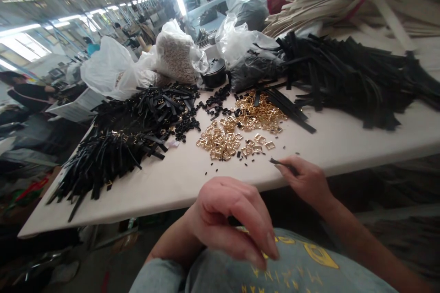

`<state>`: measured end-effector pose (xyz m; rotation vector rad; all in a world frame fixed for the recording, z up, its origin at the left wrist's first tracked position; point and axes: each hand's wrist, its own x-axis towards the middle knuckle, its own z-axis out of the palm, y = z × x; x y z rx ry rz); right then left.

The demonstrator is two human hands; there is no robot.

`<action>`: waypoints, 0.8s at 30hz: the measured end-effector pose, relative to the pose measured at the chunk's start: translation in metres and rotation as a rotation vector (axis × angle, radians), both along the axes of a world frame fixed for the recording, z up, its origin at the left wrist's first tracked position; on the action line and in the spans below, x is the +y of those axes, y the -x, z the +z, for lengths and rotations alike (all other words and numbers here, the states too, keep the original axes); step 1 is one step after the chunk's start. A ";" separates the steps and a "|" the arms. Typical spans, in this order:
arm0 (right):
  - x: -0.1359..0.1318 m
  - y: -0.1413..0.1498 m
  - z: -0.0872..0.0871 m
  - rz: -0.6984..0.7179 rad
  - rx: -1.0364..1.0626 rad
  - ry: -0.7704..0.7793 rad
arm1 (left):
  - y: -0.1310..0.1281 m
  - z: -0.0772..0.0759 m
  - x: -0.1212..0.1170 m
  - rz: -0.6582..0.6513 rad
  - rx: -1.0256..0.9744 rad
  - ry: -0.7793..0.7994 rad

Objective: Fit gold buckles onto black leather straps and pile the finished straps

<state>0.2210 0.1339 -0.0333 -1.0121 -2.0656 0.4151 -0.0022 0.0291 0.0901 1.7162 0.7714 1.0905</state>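
My left hand is raised close to the camera, in front of the table edge. Its fingers curl down and bring the tips near the thumb; whatever they may hold is hidden or too small to make out. Off to the right, my right hand pinches a short black strap just over the table edge. Beyond my hands lies a heap of gold-coloured buckles, with more gold buckles behind it. Small black pieces are scattered in front of them.
Black straps with buckles cover the table's left side. Loose black straps are piled at the right, below a beige strip bundle. Plastic bags and a black lidded container stand at the back. Another person is far left.
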 end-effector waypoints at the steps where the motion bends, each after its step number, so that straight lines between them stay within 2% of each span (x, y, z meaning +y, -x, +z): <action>1: 0.000 0.000 -0.002 -0.004 -0.007 0.002 | 0.004 -0.004 0.008 0.058 0.019 -0.023; 2: 0.000 0.000 -0.003 -0.007 -0.013 0.002 | 0.010 -0.010 0.019 0.149 0.046 -0.041; 4: 0.000 0.000 -0.003 -0.011 -0.023 -0.005 | 0.033 -0.025 0.046 0.430 0.191 -0.055; 6: 0.001 0.001 -0.002 -0.008 -0.029 -0.015 | 0.066 -0.043 0.075 0.752 0.466 -0.106; 7: 0.001 0.001 -0.002 -0.007 -0.033 -0.021 | 0.086 -0.051 0.088 0.861 0.625 -0.141; 8: 0.001 0.001 -0.002 -0.010 -0.037 -0.028 | 0.106 -0.059 0.100 0.916 0.754 -0.159; 11: 0.001 0.003 -0.003 -0.024 -0.048 -0.039 | 0.156 -0.078 0.125 0.988 0.978 -0.129; 14: 0.002 0.004 -0.005 -0.032 -0.064 -0.049 | 0.182 -0.089 0.138 0.946 1.143 -0.086; 19: 0.002 0.004 -0.006 -0.034 -0.089 -0.066 | 0.186 -0.096 0.157 0.863 1.327 -0.093; 24: 0.002 0.004 -0.006 -0.034 -0.104 -0.052 | 0.186 -0.091 0.172 0.870 1.399 -0.061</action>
